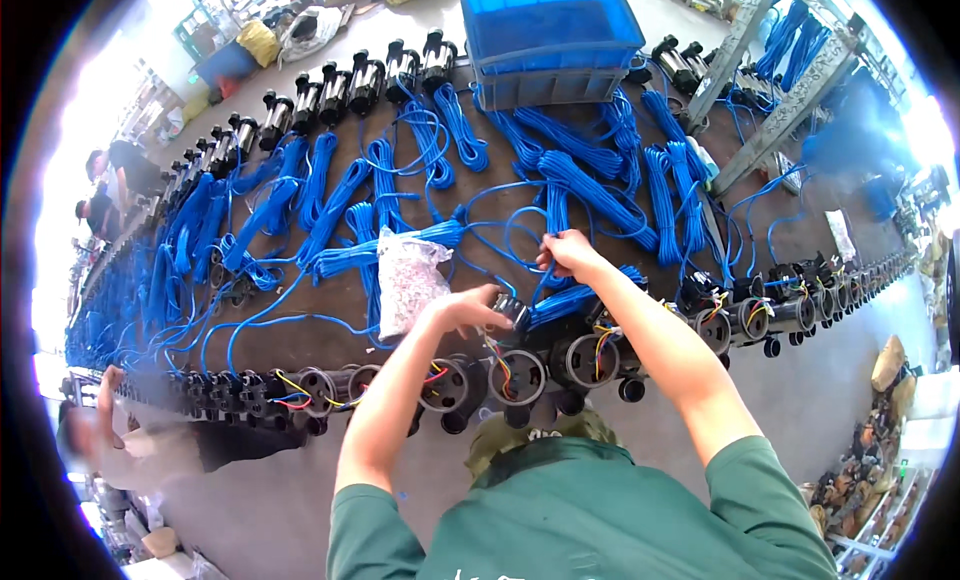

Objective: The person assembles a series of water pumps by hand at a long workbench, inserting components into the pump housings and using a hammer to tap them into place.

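My left hand [468,310] is closed round a small black fitting [512,314], held just above the row of motor housings at the near edge of the table. Farther off and to the right, my right hand [568,254] pinches a thin blue cable [546,277] that runs down toward the fitting. Beneath the fitting stands a round open motor housing [517,377] with red and yellow wires showing. A clear plastic bag of small pale parts [410,283] lies beside my left wrist. Tied bundles of blue cable [598,208] spread out beyond my hands.
A blue plastic crate [552,40] stands at the far edge. Black and silver motors [367,83] line the far side, left of it. Grey metal posts [780,110] rise at the right. Another person [165,450] works at the near left; others are at the far left.
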### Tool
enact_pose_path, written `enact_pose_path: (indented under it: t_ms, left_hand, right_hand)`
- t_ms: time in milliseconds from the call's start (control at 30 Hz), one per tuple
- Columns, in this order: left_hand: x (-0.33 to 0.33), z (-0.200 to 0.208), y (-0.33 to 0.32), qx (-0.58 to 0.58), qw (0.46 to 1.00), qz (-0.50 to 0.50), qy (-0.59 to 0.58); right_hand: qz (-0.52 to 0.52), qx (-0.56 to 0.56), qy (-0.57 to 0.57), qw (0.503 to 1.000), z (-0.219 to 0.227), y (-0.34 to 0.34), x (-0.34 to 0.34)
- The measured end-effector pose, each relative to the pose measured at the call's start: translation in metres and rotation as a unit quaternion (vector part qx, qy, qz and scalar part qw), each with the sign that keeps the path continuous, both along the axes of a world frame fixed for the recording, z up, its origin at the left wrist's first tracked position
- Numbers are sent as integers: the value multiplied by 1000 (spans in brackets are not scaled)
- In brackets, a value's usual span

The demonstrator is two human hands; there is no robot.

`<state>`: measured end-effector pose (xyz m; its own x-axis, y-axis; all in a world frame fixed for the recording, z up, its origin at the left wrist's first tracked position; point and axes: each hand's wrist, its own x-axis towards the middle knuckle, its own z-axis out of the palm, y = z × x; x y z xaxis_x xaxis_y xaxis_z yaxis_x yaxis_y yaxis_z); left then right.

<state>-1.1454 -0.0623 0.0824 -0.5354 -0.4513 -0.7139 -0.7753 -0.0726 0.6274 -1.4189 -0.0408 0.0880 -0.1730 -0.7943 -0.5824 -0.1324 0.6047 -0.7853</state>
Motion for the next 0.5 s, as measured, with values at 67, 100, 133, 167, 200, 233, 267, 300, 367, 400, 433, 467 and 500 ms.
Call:
enact_pose_path:
  t_ms: [67, 100, 133, 167, 200, 233, 267, 300, 367, 400, 433, 467, 500]
  left_hand:
    - [-14, 2, 14, 54, 998, -6, -1]
    - [-20, -1, 18, 14, 1000, -16, 2]
    - [-27, -8, 23, -25, 999, -26, 5]
    - [-30, 0, 26, -58, 998, -20, 16]
    - [-34, 7, 30, -91, 995, -18, 25]
    - [-37, 17, 34, -126, 991, -14, 33]
    - [-29, 21, 32, -144, 988, 14, 48]
    - [-17, 26, 30, -144, 984, 69, 80]
    - [3, 33, 38, -120, 959, 196, 164]
    - [3, 35, 43, -118, 928, 275, 223]
    - [9, 46, 57, -114, 885, 360, 274]
    - [11, 58, 70, -98, 861, 402, 294]
    - [18, 67, 86, -84, 833, 449, 313]
  right_hand:
    - [-48, -45, 46, 997, -10, -12, -16]
    - [-75, -55, 21, 995, -12, -21, -31]
    - [-101, -63, -2, 993, -13, -29, -47]
    - [-141, -70, -33, 987, -9, -32, -63]
    - [-190, -74, -78, 976, -3, -35, -80]
    - [-224, -76, -118, 964, 5, -37, -93]
    - [-234, -78, -130, 960, 8, -37, -104]
    - [-217, -73, -111, 967, 10, -35, -110]
    - [-97, -92, 138, 981, 1, -21, -109]
    - [-40, -130, 316, 939, -6, -16, -99]
    - [1, -190, 407, 893, -2, -6, -70]
    - [30, -244, 504, 828, 6, 5, -39]
    - [102, -256, 399, 875, 33, 15, -11]
